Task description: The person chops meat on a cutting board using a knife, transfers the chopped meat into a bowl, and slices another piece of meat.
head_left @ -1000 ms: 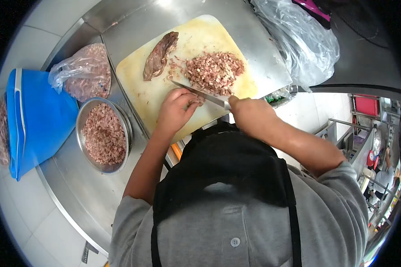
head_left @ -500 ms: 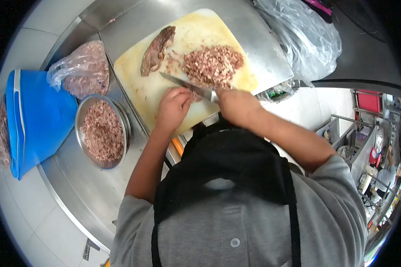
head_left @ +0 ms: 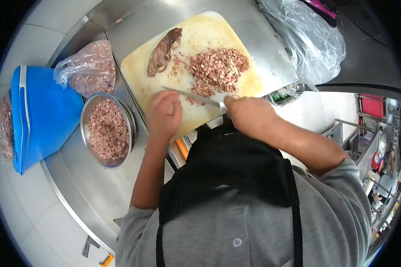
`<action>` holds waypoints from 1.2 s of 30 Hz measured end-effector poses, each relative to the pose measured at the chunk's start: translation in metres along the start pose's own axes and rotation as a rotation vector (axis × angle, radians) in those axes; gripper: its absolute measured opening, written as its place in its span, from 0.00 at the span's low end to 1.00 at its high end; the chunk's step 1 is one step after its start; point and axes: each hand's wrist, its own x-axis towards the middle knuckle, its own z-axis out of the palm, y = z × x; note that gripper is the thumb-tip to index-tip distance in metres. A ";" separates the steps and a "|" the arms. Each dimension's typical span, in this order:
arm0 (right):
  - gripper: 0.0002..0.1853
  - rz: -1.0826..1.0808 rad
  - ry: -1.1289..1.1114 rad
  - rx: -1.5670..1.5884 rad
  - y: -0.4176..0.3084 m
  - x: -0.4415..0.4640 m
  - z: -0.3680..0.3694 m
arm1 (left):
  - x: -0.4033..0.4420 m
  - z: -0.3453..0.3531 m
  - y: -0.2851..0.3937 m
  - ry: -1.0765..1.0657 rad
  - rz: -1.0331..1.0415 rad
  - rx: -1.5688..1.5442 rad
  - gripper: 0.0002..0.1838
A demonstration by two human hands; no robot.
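Observation:
My right hand (head_left: 251, 116) is closed around the handle of a knife (head_left: 196, 96), whose blade points left, low over the near part of a yellowed white cutting board (head_left: 136, 66). A few small meat bits (head_left: 195, 102) lie beside the blade's near side. My left hand (head_left: 164, 116) is over the board's near left, apart from the blade. Its fingers are curled in and slightly blurred; whatever they may hold is hidden. Past the knife, a heap of chopped meat (head_left: 218, 66) spreads on the board. A longer dark piece of meat (head_left: 165, 51) lies at the far left.
A metal bowl of chopped meat (head_left: 108, 129) stands left of the board on the steel counter (head_left: 75, 173). Behind it are a clear bag of meat (head_left: 93, 73) and a blue bag (head_left: 44, 115). Clear plastic (head_left: 307, 40) lies at the right. A co-worker (head_left: 387, 182) appears far right.
My left hand has drawn back to the left, away from the blade. The knife in my right hand has turned slightly, its blade now lying flatter across the view.

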 end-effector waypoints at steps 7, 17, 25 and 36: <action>0.14 0.033 -0.112 0.005 -0.004 0.006 0.015 | 0.102 -0.005 -0.027 -0.139 -0.247 -0.223 0.16; 0.14 0.204 0.159 0.141 0.044 -0.036 0.007 | 0.112 0.044 -0.081 -0.379 -0.226 -0.212 0.22; 0.16 0.298 0.288 0.222 0.070 -0.056 -0.041 | 0.055 0.086 -0.036 -0.172 -0.103 -0.137 0.20; 0.19 0.520 -0.145 0.926 0.197 -0.095 0.021 | 0.022 0.104 0.001 0.042 -0.190 0.230 0.42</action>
